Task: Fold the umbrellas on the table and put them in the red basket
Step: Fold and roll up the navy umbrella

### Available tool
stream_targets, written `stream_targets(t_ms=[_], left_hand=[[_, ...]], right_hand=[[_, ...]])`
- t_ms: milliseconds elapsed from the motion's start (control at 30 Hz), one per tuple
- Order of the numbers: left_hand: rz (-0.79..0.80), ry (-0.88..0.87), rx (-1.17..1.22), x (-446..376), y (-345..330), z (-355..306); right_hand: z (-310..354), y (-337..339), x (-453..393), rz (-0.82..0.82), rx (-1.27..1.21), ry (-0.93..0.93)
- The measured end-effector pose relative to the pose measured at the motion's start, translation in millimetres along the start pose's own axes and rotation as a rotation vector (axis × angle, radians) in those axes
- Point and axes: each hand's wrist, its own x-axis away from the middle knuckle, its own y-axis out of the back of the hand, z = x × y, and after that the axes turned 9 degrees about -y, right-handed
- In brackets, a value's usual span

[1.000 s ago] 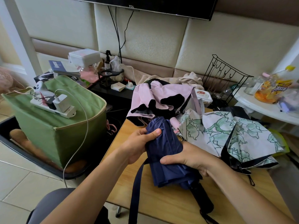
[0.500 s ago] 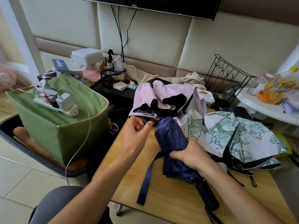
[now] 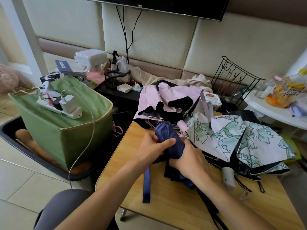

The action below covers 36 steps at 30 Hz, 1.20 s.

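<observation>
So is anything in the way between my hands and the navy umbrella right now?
No. Both the left hand and right hand already grip the navy umbrella directly on the table. No red basket is in view, so that route can't be judged.

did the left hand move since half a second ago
Yes. The left hand came back from near the pink umbrella and now grips the navy umbrella.

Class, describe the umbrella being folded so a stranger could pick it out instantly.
Start at the wooden table. Three umbrellas lie there; find the one that both hands grip near the left edge. This navy umbrella is plain and tightly bundled, unlike the pink umbrella and leaf-print umbrella, both loose.
</observation>
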Motion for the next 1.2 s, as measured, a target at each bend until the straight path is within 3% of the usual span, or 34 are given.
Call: stream_targets(t_ms=[100,200,300,433,533,733,1033,1200], left_hand=[[-0.077,-0.079,-0.067,-8.5,12.3,-6.3],[0.048,-0.043,0.011,-12.6,26.4,-18.6],[0.108,0.015,0.039,-12.7,30.3,-21.3],[0.215,0.133,0.022,-15.5,40.7,-19.3],[0.251,0.192,-0.009,-18.3,47.1,-18.7],[0.166,0.25,0.026,-24.4,40.6,-10.1],[0.103,0.242,0.009,-26.8,40.3,-10.7],[0.085,0.246,0.028,-23.0,39.1,-10.5]], right_hand=[[-6.4,4.4,-8.9,0.199,-0.208,0.049],[-14.6,15.5,-15.0,0.467,-0.434,0.074],[-23.7,25.7,-17.6,0.684,-0.443,0.076],[-34.5,27.5,-21.7,0.772,-0.419,0.065],[-38.5,26.3,-22.3,0.75,-0.347,0.086],[-38.2,18.6,-23.7,0.652,-0.166,0.171],[-30.0,11.6,-0.3,0.207,0.182,0.267],[-28.1,10.6,0.0,0.217,0.185,0.269]])
